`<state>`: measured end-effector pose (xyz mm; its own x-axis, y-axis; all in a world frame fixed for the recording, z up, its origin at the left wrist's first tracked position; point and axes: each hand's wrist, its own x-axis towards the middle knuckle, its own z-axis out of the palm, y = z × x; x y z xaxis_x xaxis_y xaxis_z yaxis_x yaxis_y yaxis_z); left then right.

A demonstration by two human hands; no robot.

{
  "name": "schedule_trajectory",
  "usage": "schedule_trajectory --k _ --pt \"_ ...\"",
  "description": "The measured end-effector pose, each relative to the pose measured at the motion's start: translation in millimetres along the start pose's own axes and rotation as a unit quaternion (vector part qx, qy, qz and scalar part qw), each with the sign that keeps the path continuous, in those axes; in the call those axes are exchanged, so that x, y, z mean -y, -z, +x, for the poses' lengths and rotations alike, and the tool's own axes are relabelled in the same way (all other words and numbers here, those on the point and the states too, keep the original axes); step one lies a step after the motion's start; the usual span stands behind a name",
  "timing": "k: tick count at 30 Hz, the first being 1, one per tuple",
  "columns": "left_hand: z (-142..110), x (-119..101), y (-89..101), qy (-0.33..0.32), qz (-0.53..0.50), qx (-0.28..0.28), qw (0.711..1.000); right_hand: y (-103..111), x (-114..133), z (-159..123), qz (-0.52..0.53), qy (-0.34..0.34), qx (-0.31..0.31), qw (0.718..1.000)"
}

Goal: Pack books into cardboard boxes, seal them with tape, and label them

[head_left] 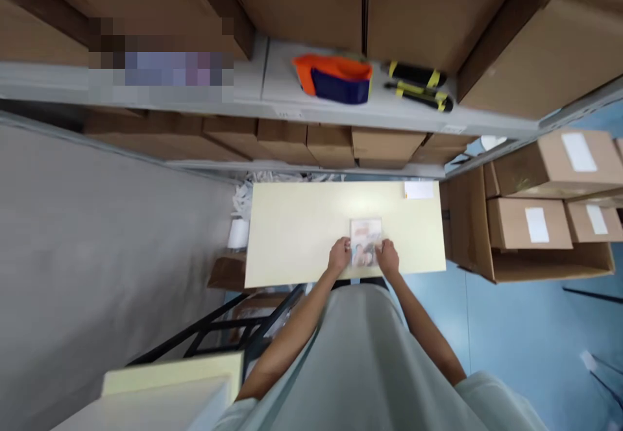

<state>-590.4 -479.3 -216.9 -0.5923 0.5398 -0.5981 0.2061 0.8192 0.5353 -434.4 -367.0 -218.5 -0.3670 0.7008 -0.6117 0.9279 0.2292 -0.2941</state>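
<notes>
Between my hands is a thin rectangular item with a printed picture cover (366, 231), like a booklet or flat case; blur hides its exact kind. It is over the near part of a pale yellow table (296, 223). My left hand (339, 253) grips its left edge with curled fingers. On the opposite edge, my right hand (388, 257) is closed, with the thumb toward the cover. A small white card or slip (419, 189) lies at the table's far right corner.
Shelves of cardboard boxes (311, 2) rise behind the table. An orange and navy tape dispenser (335, 79) and black-yellow utility knives (417, 86) sit on the shelf. A large open carton (474, 230) with smaller boxes stands right; a white roll (238, 233) is left.
</notes>
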Motion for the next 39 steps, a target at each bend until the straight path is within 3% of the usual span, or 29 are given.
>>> schedule_trajectory --k 3,6,9,12,14,16,19,21,24,28,30,34,39 --pt "0.3 -20.2 15.1 -0.012 0.009 -0.03 0.999 25.1 5.0 4.1 -0.006 0.036 -0.005 0.999" --pt "9.1 -52.4 33.4 -0.059 0.0 -0.077 0.995 71.4 6.6 17.7 0.012 0.082 -0.049 0.995" --pt "28.7 -106.7 60.5 -0.136 -0.022 -0.111 0.984 152.1 19.9 44.5 0.056 0.186 -0.187 0.963" --pt "46.7 -182.6 99.6 -0.254 -0.049 -0.162 0.952 258.4 56.3 73.4 0.068 0.343 -0.334 0.875" --pt "50.7 -234.9 128.2 -0.325 -0.067 -0.208 0.92 324.3 89.0 87.6 0.048 0.403 -0.379 0.832" --pt "48.2 -277.6 152.6 -0.361 -0.08 -0.243 0.897 371.5 119.6 98.6 0.005 0.425 -0.383 0.82" --pt "38.0 -310.5 172.3 -0.376 -0.096 -0.277 0.879 400.8 148.4 113.2 -0.075 0.392 -0.352 0.847" --pt "29.5 -312.1 173.3 -0.374 -0.104 -0.285 0.877 402.1 155.2 122.9 -0.107 0.373 -0.338 0.858" --pt "18.4 -297.7 162.6 -0.344 -0.108 -0.276 0.891 398.8 155.3 138.1 -0.107 0.387 -0.34 0.85" --pt "15.0 -267.2 139.5 -0.277 -0.112 -0.254 0.92 392.6 143.0 150.6 -0.038 0.445 -0.351 0.823" --pt "21.1 -243.2 126.4 -0.258 -0.132 -0.249 0.924 378.6 128.4 150.4 0.004 0.482 -0.36 0.799" --pt "34.3 -165.4 95.1 -0.189 -0.176 -0.227 0.939 313.6 79.4 130.9 0.053 0.478 -0.356 0.801" --pt "15.6 -64.9 51.1 0.026 -0.084 -0.129 0.988 182.1 8.1 76.8 0.111 0.388 -0.249 0.88"
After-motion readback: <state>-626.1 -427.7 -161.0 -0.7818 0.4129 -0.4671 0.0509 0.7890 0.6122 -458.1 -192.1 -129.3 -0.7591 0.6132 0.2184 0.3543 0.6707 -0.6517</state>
